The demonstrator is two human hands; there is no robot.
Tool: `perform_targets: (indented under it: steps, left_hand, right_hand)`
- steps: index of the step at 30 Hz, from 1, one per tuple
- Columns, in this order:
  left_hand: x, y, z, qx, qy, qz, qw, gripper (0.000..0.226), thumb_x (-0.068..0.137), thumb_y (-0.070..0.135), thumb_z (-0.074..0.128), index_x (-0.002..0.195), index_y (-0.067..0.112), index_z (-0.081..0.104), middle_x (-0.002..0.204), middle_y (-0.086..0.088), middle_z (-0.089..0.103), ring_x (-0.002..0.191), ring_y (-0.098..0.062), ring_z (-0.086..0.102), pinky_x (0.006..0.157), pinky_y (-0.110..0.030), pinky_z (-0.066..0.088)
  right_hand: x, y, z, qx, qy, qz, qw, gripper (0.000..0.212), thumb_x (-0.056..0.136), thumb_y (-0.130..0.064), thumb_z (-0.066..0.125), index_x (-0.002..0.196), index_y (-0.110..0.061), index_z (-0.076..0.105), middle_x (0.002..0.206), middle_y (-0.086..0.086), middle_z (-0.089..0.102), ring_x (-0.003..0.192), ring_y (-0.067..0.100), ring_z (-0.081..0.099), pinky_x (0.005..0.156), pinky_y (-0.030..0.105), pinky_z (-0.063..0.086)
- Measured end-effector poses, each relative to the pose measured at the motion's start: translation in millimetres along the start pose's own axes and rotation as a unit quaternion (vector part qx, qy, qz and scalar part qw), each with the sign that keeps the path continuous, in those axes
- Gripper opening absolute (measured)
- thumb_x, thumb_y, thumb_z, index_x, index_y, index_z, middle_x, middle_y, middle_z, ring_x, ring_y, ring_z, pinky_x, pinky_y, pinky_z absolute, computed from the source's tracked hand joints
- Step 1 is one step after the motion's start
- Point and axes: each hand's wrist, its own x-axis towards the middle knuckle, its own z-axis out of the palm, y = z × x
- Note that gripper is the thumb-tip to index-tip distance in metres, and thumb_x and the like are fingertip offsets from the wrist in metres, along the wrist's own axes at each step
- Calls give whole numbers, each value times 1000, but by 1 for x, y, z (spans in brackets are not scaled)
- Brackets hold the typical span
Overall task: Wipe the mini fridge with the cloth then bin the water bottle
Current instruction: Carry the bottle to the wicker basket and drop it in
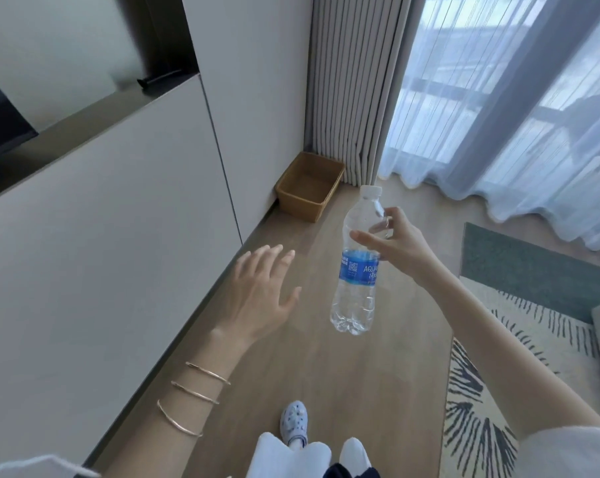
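Note:
A clear water bottle (358, 270) with a blue label and white cap hangs upright in the air over the wooden floor. My right hand (395, 241) grips it by the upper part, just under the neck. My left hand (260, 291) is held out to the left of the bottle, fingers spread, holding nothing. A brown woven bin (293, 198) stands open and empty on the floor in the corner, beyond the bottle and slightly left. The cloth and the mini fridge are not in view.
White cabinet fronts (119, 236) run along the left. Grey curtains (353, 84) and sheer drapes (498, 115) hang at the back. A patterned rug (519, 339) lies at the right. My slippered foot (293, 422) is on the wooden floor below.

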Motion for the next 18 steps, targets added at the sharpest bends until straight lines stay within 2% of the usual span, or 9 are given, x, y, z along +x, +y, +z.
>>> perform_targets:
  steps: [5, 10, 18]
  left_hand:
    - [79, -29, 6, 1, -1, 12, 1000, 59, 88, 48, 37, 130, 12, 57, 130, -12, 61, 120, -31, 57, 100, -49, 45]
    - [133, -53, 25, -1, -14, 17, 1000, 59, 89, 47, 37, 132, 13, 56, 131, -11, 60, 121, -30, 56, 102, -48, 43]
    - [252, -81, 72, 5, -43, 7, 999, 60, 87, 47, 38, 130, 11, 59, 129, -12, 61, 119, -31, 56, 99, -47, 44]
  right_hand:
    - [71, -17, 1, 14, 19, 0, 1000, 51, 75, -38, 72, 112, -18, 42, 93, -9, 52, 89, 15, 60, 77, 35, 55]
    - [135, -17, -2, 11, 18, 22, 1000, 57, 76, -39, 71, 118, -15, 42, 102, -2, 53, 90, 16, 59, 81, 38, 55]
    - [266, -1, -23, 9, 5, 23, 1000, 54, 74, -41, 72, 113, -19, 42, 94, -8, 53, 92, 16, 60, 82, 41, 55]
